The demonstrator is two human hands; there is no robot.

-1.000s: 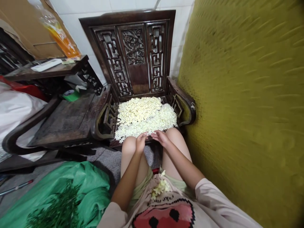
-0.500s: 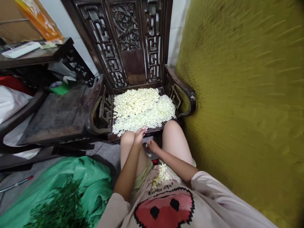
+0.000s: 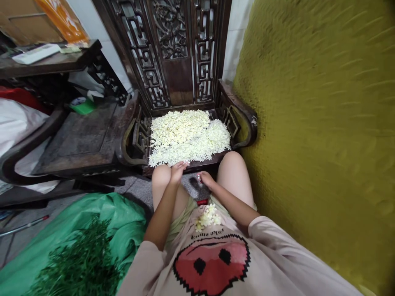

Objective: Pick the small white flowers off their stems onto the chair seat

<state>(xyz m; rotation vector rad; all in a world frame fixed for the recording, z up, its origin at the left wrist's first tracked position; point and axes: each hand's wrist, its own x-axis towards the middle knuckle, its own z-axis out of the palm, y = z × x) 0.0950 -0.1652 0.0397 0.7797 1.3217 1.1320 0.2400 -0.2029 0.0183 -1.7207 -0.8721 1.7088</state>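
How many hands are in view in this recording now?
2. The left hand is beside the left knee, near the pale flowers; the right hand is at the right thigh's inner side. No other hand shows.

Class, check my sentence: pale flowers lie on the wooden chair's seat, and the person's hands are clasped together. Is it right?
Not clasped: the head view shows the left hand and right hand apart. Pale flowers do lie on the seat.
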